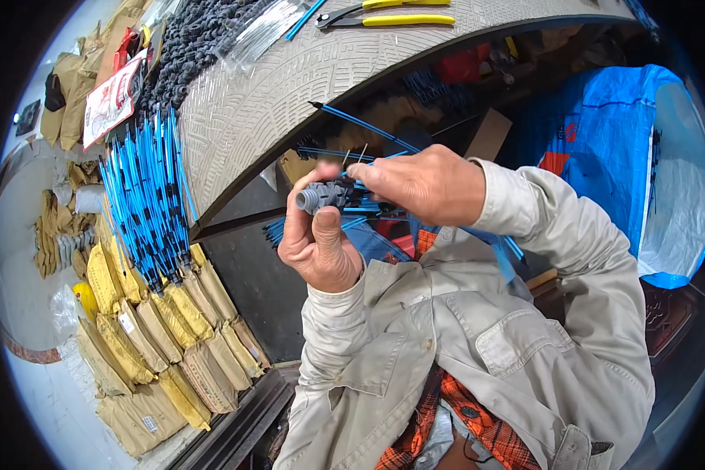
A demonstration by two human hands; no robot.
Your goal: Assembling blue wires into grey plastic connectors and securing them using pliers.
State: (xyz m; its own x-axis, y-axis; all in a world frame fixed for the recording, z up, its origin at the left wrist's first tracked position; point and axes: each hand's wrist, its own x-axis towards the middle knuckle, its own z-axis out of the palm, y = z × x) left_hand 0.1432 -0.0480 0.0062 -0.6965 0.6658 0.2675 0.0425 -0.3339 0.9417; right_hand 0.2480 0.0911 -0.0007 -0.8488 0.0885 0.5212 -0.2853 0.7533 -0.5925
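Observation:
A grey plastic fitting (309,199) with a ribbed, threaded-looking round end sits in the fingers of my left hand (325,254), its thumb closed up against it from below. From the right, my right hand (427,184) meets the fitting's darker far end, fingers pressed together. What those fingers pinch is hidden behind them. Thin, pale wire-like pieces (356,156) stick up between the two hands. Blue rods (368,125) with black ends lie behind and below my hands, close to my lap.
On the patterned tabletop (266,102) lie yellow-handled pliers (399,16) and a heap of dark grey plastic parts (200,55). Blue rods (149,196) hang bundled over its left edge, above stacked yellow-brown packages (164,329). A large blue bag (619,117) stands at right.

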